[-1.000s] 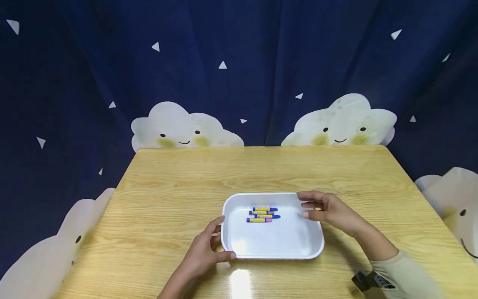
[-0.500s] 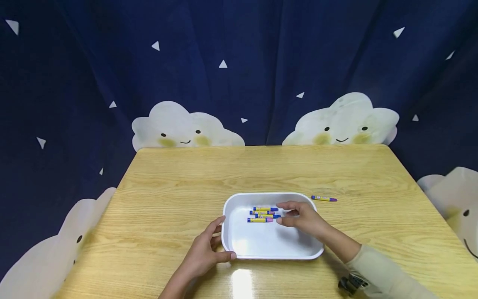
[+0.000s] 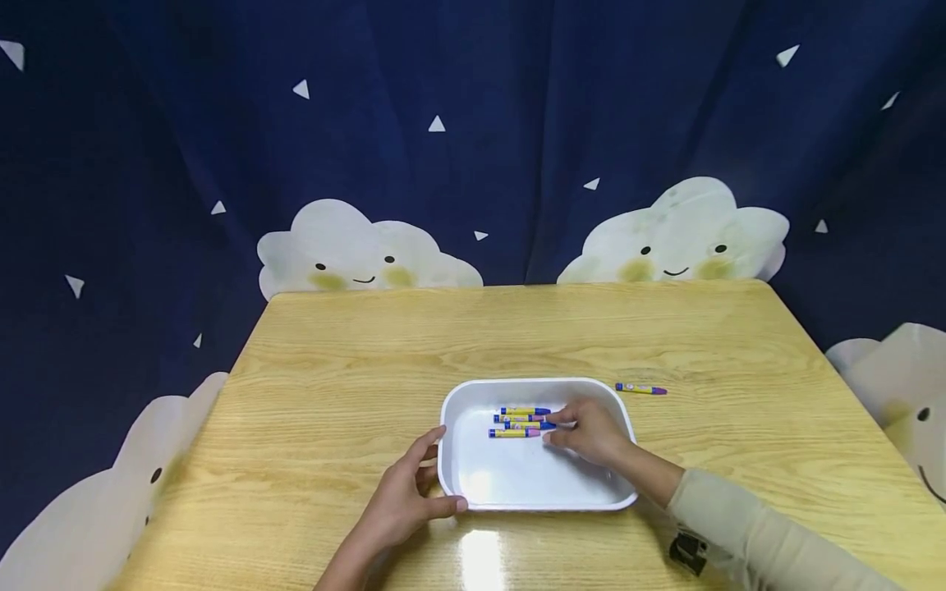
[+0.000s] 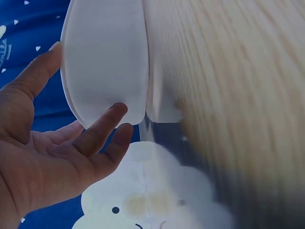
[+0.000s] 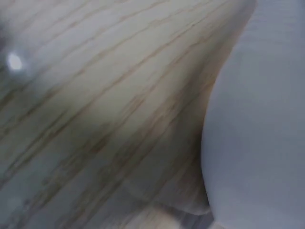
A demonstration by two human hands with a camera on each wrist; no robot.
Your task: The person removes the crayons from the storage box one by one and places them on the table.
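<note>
A white tray stands on the table, holding several yellow-wrapped crayons, two with blue tips and two with pink ones. My left hand rests at its left end, fingers against the outer wall and thumb at the near corner. In the left wrist view the left hand has spread fingers beside the tray wall. My right hand is inside the tray, thumb and fingertips apart around the tip of the blue crayon. The pink crayon lies nearest the front. Outside, right of the tray, lies a purple crayon.
The wooden table runs back to a dark blue curtain with clouds printed on it. A small black device hangs below the right sleeve. The right wrist view shows blurred wood and a pale surface.
The right hand has moved left from the tray's right rim to the crayon tips. The purple crayon outside the tray, hidden at first, has come into sight. The left hand has stayed put.
</note>
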